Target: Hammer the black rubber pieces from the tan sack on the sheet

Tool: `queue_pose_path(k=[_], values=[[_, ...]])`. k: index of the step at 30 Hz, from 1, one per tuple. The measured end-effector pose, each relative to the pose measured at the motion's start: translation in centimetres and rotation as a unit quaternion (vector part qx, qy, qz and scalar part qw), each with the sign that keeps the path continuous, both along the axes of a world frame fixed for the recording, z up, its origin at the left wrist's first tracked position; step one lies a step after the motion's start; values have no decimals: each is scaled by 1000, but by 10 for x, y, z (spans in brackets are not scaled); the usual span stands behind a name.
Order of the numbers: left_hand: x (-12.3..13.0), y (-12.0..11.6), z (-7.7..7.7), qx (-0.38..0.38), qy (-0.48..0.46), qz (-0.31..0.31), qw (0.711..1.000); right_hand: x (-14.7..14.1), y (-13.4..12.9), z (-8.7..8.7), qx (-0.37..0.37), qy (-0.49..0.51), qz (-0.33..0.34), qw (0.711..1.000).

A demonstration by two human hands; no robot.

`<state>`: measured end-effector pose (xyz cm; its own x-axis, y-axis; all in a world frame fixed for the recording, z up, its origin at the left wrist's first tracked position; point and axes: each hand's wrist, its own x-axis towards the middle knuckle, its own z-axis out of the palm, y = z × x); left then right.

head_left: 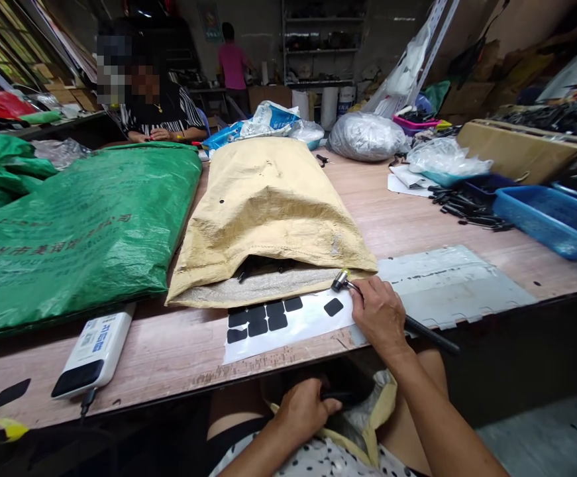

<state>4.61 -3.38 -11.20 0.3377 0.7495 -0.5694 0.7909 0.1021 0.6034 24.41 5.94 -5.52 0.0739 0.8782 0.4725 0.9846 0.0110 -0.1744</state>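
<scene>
My right hand (380, 315) is closed round a small hammer (432, 334) with a metal head and a black grip. Its head rests near the front edge of a beige woven sack (278, 199), which gapes and shows dark pieces inside. Below the table edge, over my lap, my left hand (305, 404) is curled on a black piece (340, 395) that is mostly hidden. An open bag (382, 404) with a yellowish rim lies under that hand. On the table, a white sheet (313, 331) bears several black rounded-square stickers (258, 321); one sits apart near the hammer.
A full green sack (84, 225) lies left, with a white power bank (94, 351) and cable before it. A grey sheet (457, 281) is at right, then black parts (467, 205) and a blue tray (551, 218). A person (163, 112) sits across the table.
</scene>
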Motion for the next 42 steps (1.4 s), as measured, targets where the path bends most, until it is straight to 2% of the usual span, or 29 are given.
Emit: queue_pose_path(k=[2, 3, 5, 7, 9, 10, 11, 12, 14, 16, 17, 19, 22, 25, 28, 31, 34, 38, 42], values=[[2, 0, -17, -26, 27, 15, 999, 0, 0, 0, -2, 0, 0, 1000], [2, -1, -20, -27, 26, 10, 999, 0, 0, 0, -1, 0, 1, 1000], [3, -3, -12, -10, 2, -18, 1000, 1, 0, -1, -1, -1, 2, 1000], [4, -2, 12, 7, -49, -68, 997, 1, 0, 0, -1, -2, 2, 1000], [1, 8, 47, 12, -121, -110, 986, 1, 0, 0, -4, -3, 2, 1000], [-2, 18, 64, 16, -161, -109, 981, 1, 0, 0, -5, -3, 1, 1000], [-6, 31, 81, 28, -191, -96, 976, 0, 0, 0, -6, -2, 1, 1000], [-12, 48, 94, 71, -200, -64, 975, 0, 0, 0, -6, -1, 1, 1000], [-24, 86, 109, 201, -160, 50, 965, 0, 0, 0, -1, 3, 2, 1000], [-36, 127, 110, 341, -75, 166, 922, 1, 0, -1, 4, 5, 4, 1000], [-40, 145, 107, 389, -33, 192, 901, 1, 0, -2, 6, 6, 5, 1000], [-43, 173, 98, 425, 36, 219, 878, 1, 1, -2, 4, 8, 7, 1000], [-38, 193, 90, 413, 99, 216, 879, 1, 1, -1, -3, 11, 3, 1000], [-35, 194, 90, 409, 104, 206, 883, 0, 1, 0, -5, 13, -1, 1000], [-43, 183, 95, 411, 79, 196, 887, 0, 1, 0, -3, 15, 0, 1000], [-57, 161, 98, 423, 37, 176, 888, 1, 1, -1, 0, 14, 3, 1000], [-65, 132, 95, 411, -45, 132, 901, 1, 1, -3, -1, 11, 2, 1000], [-58, 104, 86, 383, -87, 68, 917, 1, 2, -3, -5, 16, -3, 1000], [-45, 97, 79, 395, -73, 59, 914, 4, 1, 1, -21, 36, 17, 999]])
